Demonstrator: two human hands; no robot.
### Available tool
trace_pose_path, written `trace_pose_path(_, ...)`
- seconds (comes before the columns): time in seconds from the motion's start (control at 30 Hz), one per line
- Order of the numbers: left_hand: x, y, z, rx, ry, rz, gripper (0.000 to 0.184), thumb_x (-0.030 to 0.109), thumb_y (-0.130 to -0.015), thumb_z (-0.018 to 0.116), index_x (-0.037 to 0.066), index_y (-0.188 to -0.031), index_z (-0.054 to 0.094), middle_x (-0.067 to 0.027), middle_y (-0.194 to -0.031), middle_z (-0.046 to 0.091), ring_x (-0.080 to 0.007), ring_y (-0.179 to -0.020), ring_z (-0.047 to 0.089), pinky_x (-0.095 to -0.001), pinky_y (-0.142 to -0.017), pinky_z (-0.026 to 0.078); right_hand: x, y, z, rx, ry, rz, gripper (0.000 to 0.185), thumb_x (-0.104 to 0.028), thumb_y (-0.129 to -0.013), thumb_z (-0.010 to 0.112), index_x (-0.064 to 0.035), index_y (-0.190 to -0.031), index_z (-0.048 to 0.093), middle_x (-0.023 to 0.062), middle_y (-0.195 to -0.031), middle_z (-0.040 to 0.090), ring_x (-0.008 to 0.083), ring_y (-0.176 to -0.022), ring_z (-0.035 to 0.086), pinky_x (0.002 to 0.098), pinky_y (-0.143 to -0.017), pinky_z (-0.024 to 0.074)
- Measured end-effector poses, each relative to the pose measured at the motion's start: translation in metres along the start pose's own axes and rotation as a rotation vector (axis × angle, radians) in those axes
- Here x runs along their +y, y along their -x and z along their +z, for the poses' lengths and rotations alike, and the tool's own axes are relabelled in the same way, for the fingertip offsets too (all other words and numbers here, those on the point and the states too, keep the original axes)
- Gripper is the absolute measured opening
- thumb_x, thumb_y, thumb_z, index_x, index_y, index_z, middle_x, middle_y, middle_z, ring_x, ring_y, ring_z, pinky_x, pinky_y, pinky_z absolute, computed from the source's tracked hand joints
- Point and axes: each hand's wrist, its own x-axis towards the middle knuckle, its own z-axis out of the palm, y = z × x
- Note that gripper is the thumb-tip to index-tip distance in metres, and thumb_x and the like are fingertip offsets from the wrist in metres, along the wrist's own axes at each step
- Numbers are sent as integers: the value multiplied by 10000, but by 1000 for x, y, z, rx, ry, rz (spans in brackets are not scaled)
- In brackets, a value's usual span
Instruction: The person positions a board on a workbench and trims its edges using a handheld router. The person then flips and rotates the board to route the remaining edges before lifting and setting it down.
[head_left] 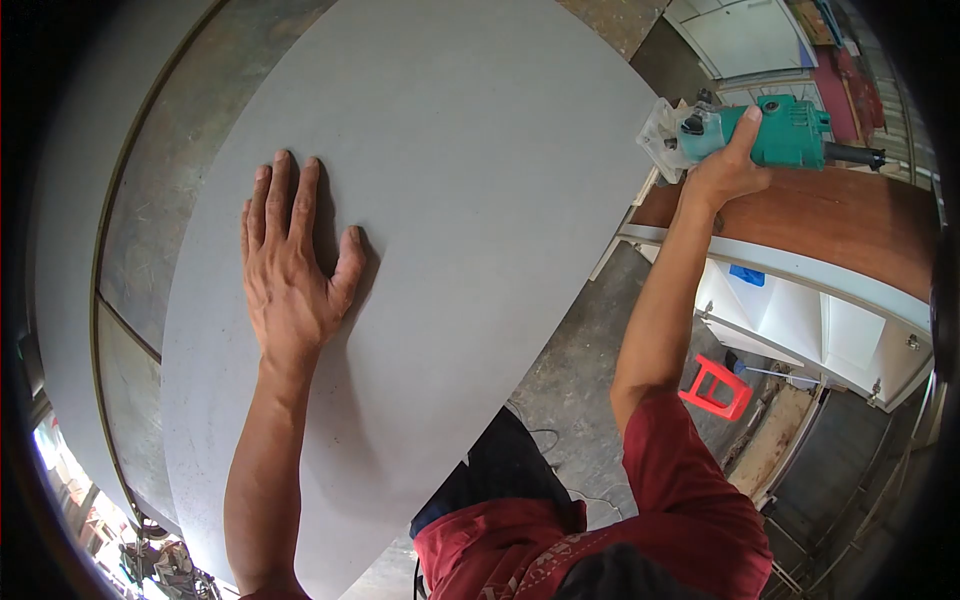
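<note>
A large grey board [450, 200] spreads out in front of me. My left hand [292, 265] lies flat on it, fingers spread and holding nothing. Off to the right, my right hand [730, 170] is wrapped round a green trim router [795, 130], its thumb on top of the body. The router lies on its side in my grip, and its clear base [660, 140] is at the board's right edge. Whether the base touches the board I cannot tell. The bit is hard to make out.
On the right stand a brown wooden panel [830, 225] and a white cabinet [790, 310] with open compartments. A red plastic stool [716, 388] is on the concrete floor [590, 350]. White cabinet doors [745, 40] show at the upper right. Loose clutter [165, 565] sits at the lower left.
</note>
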Motion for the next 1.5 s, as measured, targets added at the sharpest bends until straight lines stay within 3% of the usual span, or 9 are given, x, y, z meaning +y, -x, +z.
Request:
trace_pose_path(0.27, -8, 18, -5, -9, 19, -10, 656, 392, -912, 531, 129, -1508, 454, -131, -1583, 379, -323, -1492, 298, -477, -1230, 235, 2, 0, 1, 15, -11, -27, 363, -182, -877, 757, 112, -1067, 661, 155, -1017, 690, 200, -815, 661, 333, -689, 561)
trace_pose_path(0.57, -11, 32, -14, -18, 31, -14, 647, 379, -918, 538, 97, -1496, 463, -152, -1584, 371, -346, -1486, 303, -486, -1218, 247, -3, -2, 1, 1, 0, -87, 331, -159, -876, 752, 94, -1075, 674, 131, -1023, 696, 198, -846, 658, 333, -749, 548)
trace_pose_path(0.87, -32, 54, -11, 72, 109, 59, 586, 306, -948, 527, 39, -1467, 482, -205, -1554, 395, -403, -1452, 331, -490, -1197, 259, -14, -8, -19, 12, 109, -52, 410, -247, -795, 845, 16, -1059, 674, 87, -996, 718, 175, -920, 664, 347, -846, 512)
trace_pose_path(0.97, -33, 41, 0, 101, 97, 104, 560, 278, -936, 540, 37, -1441, 508, -215, -1527, 426, -429, -1418, 368, -506, -1168, 310, -28, 3, -76, -15, 109, 112, 425, -276, -795, 840, 9, -1064, 677, 83, -982, 719, 167, -909, 665, 343, -836, 515)
trace_pose_path(1.17, -27, 36, 11, 93, 87, 128, 568, 314, -957, 519, 15, -1439, 504, -220, -1536, 415, -420, -1429, 354, -491, -1183, 285, -59, 77, -283, -522, 451, 646, 433, -321, -776, 827, -2, -1034, 689, 122, -917, 721, 224, -836, 700, 385, -740, 544)
trace_pose_path(1.3, -25, 33, 23, 81, 111, 102, 587, 339, -950, 543, 4, -1431, 506, -234, -1532, 413, -418, -1428, 356, -488, -1187, 281, -113, 160, -405, -526, 661, 775, 484, -358, -718, 848, -11, -1015, 686, 193, -902, 715, 350, -862, 716, 426, -760, 551)
trace_pose_path(1.37, -17, 25, 38, 57, 234, -103, 626, 380, -934, 585, 9, -1432, 503, -224, -1540, 406, -414, -1436, 344, -485, -1194, 270, -140, 203, -461, -495, 800, 766, 511, -369, -690, 856, -23, -1021, 678, 203, -903, 719, 381, -873, 713, 455, -754, 550)
trace_pose_path(1.43, 64, 34, 25, -72, 809, -13, 645, 380, -916, 633, 19, -1433, 499, -207, -1532, 426, -419, -1435, 351, -500, -1185, 286, -155, 245, -510, -468, 974, 947, 548, -394, -673, 864, -37, -1035, 660, 204, -875, 718, 416, -850, 704, 478, -734, 550)
trace_pose_path(1.5, 136, 36, 29, -89, 444, 536, 645, 334, -893, 670, 29, -1433, 497, -192, -1510, 461, -427, -1419, 380, -514, -1170, 312, -186, 252, -531, -407, 959, 1001, 564, -410, -663, 868, -42, -1030, 649, 205, -862, 716, 424, -836, 700, 486, -722, 550)
